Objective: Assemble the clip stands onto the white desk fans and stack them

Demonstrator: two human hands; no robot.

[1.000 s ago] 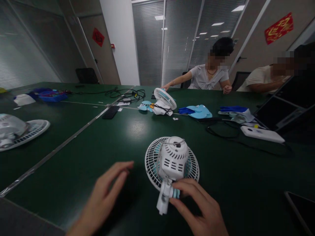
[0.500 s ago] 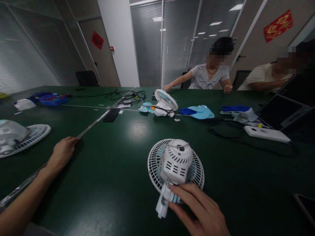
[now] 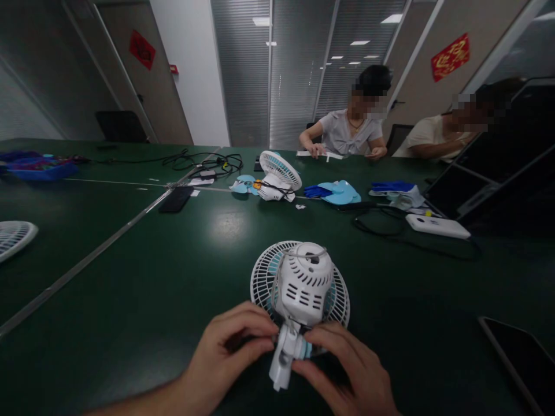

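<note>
A small white electric fan (image 3: 306,289) lies face down on the dark green table, its vented motor housing up and its round grille beneath. A white bracket (image 3: 281,370) sticks out of the housing towards me. My right hand (image 3: 353,367) pinches the light blue knob (image 3: 307,349) on the bracket's right side between thumb and fingers. On the opposite side, my left hand (image 3: 232,346) has thumb and fingertips closed together against the bracket joint. Whatever is between those fingertips is too small to name.
Beyond lie a second fan (image 3: 280,173), light blue fan blades (image 3: 342,192), blue gloves (image 3: 392,186), black cables (image 3: 228,162) and a white power bank (image 3: 437,225). A phone (image 3: 515,358) rests at right, a blue tray (image 3: 43,169) far left. Two people sit across the table.
My left hand has come from the table's metal strip at left to the fan's bracket. My right hand stays on the knob. The co-worker's hand has left the far fan for a white strip.
</note>
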